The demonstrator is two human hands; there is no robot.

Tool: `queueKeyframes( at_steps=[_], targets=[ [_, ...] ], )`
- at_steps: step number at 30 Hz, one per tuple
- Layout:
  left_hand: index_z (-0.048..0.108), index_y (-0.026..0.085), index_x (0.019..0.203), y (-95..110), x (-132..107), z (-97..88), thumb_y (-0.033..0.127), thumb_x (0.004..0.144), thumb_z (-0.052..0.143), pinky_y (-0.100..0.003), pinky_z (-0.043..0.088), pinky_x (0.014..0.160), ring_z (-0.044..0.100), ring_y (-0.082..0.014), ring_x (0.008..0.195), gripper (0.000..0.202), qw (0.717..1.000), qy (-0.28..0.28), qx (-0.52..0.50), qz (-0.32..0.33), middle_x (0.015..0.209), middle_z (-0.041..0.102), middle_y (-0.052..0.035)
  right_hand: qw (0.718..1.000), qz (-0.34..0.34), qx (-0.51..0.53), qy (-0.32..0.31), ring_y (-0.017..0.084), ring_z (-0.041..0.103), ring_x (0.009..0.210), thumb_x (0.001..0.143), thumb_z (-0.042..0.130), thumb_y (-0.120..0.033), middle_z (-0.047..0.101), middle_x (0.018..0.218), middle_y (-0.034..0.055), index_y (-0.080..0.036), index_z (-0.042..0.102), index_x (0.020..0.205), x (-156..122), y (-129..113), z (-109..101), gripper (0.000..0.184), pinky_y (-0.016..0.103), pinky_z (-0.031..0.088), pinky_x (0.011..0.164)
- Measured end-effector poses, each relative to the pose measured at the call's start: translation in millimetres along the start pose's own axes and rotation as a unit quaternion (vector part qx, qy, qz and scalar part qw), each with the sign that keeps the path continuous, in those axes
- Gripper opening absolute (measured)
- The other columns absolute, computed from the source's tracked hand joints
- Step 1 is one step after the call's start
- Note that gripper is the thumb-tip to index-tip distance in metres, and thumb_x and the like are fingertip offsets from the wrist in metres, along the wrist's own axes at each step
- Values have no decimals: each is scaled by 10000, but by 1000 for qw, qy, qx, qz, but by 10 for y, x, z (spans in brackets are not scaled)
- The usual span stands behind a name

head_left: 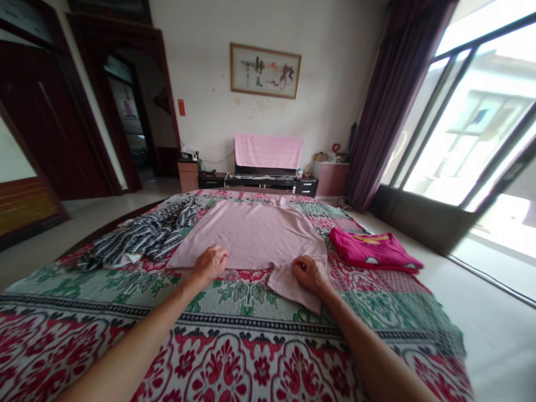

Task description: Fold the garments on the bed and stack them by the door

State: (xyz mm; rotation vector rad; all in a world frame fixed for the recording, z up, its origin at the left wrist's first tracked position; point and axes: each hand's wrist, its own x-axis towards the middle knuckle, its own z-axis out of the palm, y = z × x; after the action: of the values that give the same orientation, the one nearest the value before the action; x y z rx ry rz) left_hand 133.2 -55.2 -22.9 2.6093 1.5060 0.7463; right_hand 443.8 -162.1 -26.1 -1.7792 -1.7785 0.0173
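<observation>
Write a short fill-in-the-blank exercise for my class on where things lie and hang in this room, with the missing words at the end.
1. The striped garment lies to the ____ of the pale pink shirt.
2. The folded bright pink garment lies nearer the person's ____ hand.
3. The framed picture hangs on the ____.
4. Beside the window hangs a purple ____.

Missing words: left; right; wall; curtain.

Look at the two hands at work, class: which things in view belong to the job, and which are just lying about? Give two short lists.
In the job:
shirt, spread on the cover
left hand, at its near edge
right hand, at its near right

Apparently lying about:
striped garment, untouched, perhaps related
magenta garment, folded, likewise
pink cloth
picture
</observation>
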Motion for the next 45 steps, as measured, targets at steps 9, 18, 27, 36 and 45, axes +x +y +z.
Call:
queueKeyframes(
  at_steps=[9,18,27,36,45],
  targets=[
    [691,209,870,-246,-97,114,225,862,443,-279,458,867,597,-177,905,249,998,39,1,51,943,663,-53,999,7,-37,-16,178,631,789,786,503,-198,700,852,57,-171,706,870,-4,-30,-10,222,256,429,747],
    [687,214,857,-358,-101,201,221,864,467,-284,482,825,602,-169,866,220,992,87,4,93,916,659,-49,997,5,-67,-26,159,609,773,826,488,-234,677,858,41,-197,687,870,-33,-80,2,207,243,394,691],
    [681,203,846,-315,-106,182,173,866,456,-288,477,827,594,-167,875,228,991,87,9,99,914,655,-50,999,-23,-30,-8,163,609,721,812,472,-229,656,777,32,-196,674,824,-31,-17,8,205,252,411,676],
    [694,191,851,-344,-116,87,167,817,490,-286,493,843,616,-162,886,209,991,71,-39,103,936,672,-55,995,-90,-12,-29,169,615,716,774,477,-198,668,806,45,-189,682,842,-2,172,-37,217,267,448,689],
    [710,189,823,-570,-134,-89,131,677,556,-304,494,926,637,-179,986,220,990,14,-85,109,1046,701,-68,976,-163,51,-132,225,610,1038,541,434,-47,678,1043,82,-196,691,903,44,608,-425,468,388,457,960]
  ],
)
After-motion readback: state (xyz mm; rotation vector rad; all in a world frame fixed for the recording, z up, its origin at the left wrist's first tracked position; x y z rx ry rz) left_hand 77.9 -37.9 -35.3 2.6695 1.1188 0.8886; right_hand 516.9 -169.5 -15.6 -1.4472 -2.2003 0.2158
